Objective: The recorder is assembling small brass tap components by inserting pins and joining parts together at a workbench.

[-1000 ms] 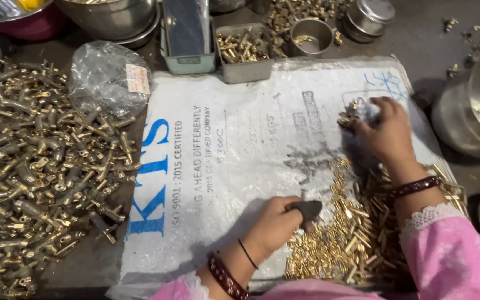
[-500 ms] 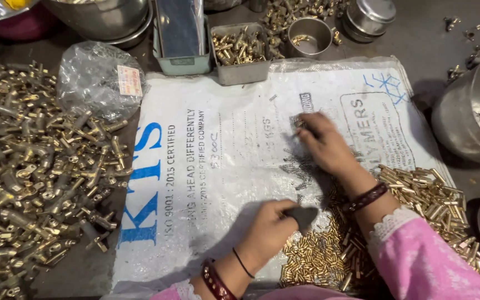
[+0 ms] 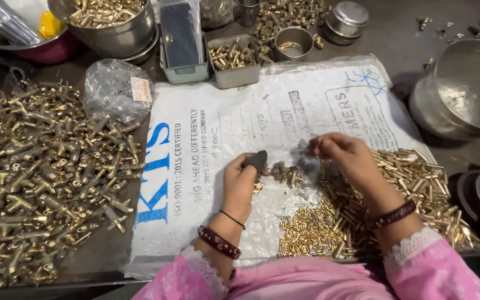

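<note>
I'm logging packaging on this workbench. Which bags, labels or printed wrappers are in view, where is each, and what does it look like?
Woven plastic sack: flat across the table's middle under both hands, white with large blue and small dark print.
Clear plastic bag: crumpled, upper left beside the sack, transparent.
Label: on that bag, small pale rectangle with a reddish edge.
Wrapped dark block: top centre, upright in a small grey tray.
</note>
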